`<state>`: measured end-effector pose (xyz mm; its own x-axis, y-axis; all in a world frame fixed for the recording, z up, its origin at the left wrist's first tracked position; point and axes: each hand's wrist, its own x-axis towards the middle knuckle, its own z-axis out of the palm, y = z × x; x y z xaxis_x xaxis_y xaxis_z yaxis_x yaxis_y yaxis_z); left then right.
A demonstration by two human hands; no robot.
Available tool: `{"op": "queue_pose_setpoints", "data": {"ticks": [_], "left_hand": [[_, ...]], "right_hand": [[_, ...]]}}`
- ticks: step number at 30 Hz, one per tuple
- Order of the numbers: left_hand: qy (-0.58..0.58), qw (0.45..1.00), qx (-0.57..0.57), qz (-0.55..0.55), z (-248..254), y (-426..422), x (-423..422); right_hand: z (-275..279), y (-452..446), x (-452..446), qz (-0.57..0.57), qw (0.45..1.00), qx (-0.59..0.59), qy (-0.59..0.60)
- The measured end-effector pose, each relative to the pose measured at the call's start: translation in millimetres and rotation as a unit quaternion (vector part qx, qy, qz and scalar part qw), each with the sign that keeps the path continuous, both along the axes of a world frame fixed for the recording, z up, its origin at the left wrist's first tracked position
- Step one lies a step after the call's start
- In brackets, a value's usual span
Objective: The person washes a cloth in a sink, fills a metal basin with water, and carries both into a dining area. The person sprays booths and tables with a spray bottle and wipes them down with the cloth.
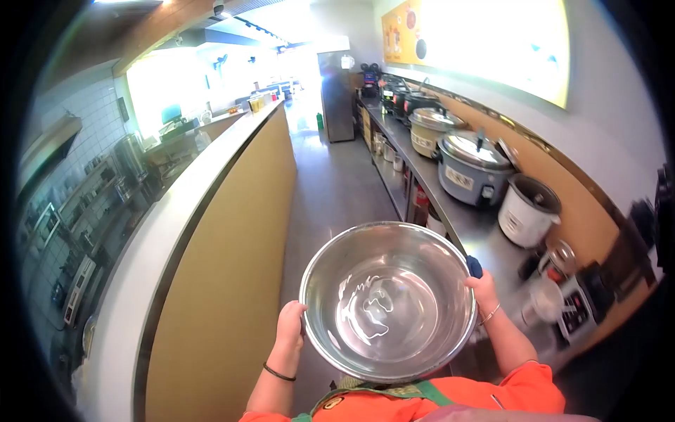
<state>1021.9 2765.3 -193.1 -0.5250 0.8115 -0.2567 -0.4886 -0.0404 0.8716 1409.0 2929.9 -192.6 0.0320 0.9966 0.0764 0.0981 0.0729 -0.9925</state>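
A large round stainless steel basin [327, 281] is held up in front of my body, its open top facing the camera. My left hand [290, 325] grips the rim on the left side, the fingers going underneath out of sight. On the opposite rim, my right hand [484, 291] is closed, with a dark blue cloth-like piece [474, 266] beside its fingertips. Wavy bright shapes show on the basin's bottom; I cannot tell whether they are water or only reflections.
Along the right runs a steel counter [460, 224] with a grey rice cooker [472, 169], a white cooker pot [529, 211] and a blender base [580, 309]. A tan partition [225, 260] with a white top borders the left. Ahead, the aisle floor [327, 190] leads to a steel fridge [336, 95].
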Motion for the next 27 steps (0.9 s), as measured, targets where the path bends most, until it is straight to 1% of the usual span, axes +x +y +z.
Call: {"op": "queue_pose_setpoints", "data": {"ticks": [2, 4, 6, 7, 8, 9, 10, 11, 12, 14, 17, 18, 19, 20, 21, 22, 23, 25, 27], "left_hand": [[0.016, 1.000, -0.008, 0.002, 2, 64, -26], [0.017, 1.000, -0.010, -0.007, -14, 124, -60], [0.036, 0.999, 0.002, -0.001, 3, 190, -82], [0.024, 1.000, -0.007, 0.008, 3, 217, -93], [0.022, 0.999, -0.030, -0.010, 10, 249, -107], [0.031, 0.998, -0.038, -0.027, 19, 284, -124], [0.040, 0.999, -0.023, -0.013, 21, 317, -136], [0.050, 0.998, -0.034, -0.017, 30, 349, -149], [0.050, 0.998, -0.038, -0.014, 29, 378, -165], [0.051, 0.998, -0.043, -0.004, 20, 451, -193], [0.041, 0.998, -0.036, 0.038, 12, 540, -230], [0.046, 0.997, -0.036, 0.045, -3, 564, -242], [0.060, 0.996, -0.022, 0.056, -5, 598, -257], [0.066, 0.996, -0.023, 0.061, -2, 635, -275], [0.064, 0.995, -0.039, 0.064, -1, 655, -283], [0.055, 0.992, -0.037, 0.105, 16, 686, -284], [0.037, 0.995, -0.040, 0.085, 17, 717, -304], [0.041, 0.995, -0.042, 0.086, 36, 777, -326], [0.044, 0.995, -0.040, 0.078, 31, 845, -362]], "right_hand": [[-10, 79, -25, 0.019, 1.000, 0.006, 0.004], [-28, 134, -56, 0.037, 0.999, -0.007, -0.003], [-17, 206, -93, 0.045, 0.994, 0.047, 0.085], [-18, 231, -104, 0.048, 0.990, 0.047, 0.124], [-16, 263, -111, 0.050, 0.996, -0.008, 0.072], [-8, 297, -123, 0.058, 0.996, -0.006, 0.072], [-7, 325, -138, 0.044, 0.997, -0.010, 0.063], [-8, 358, -153, 0.029, 0.998, -0.016, 0.054], [-14, 394, -168, 0.035, 0.997, -0.008, 0.069], [-6, 466, -201, 0.043, 0.997, -0.005, 0.056], [-3, 575, -256, 0.072, 0.996, -0.002, 0.061], [-7, 608, -266, 0.086, 0.994, -0.006, 0.070], [-2, 653, -282, 0.096, 0.993, -0.004, 0.073], [-2, 696, -299, 0.101, 0.992, 0.003, 0.069], [-7, 715, -309, 0.106, 0.993, -0.005, 0.056], [0, 746, -327, 0.112, 0.991, -0.005, 0.071], [8, 784, -345, 0.121, 0.990, -0.002, 0.074], [13, 848, -369, 0.102, 0.995, -0.006, 0.012], [6, 915, -403, 0.103, 0.994, -0.008, 0.031]]}}
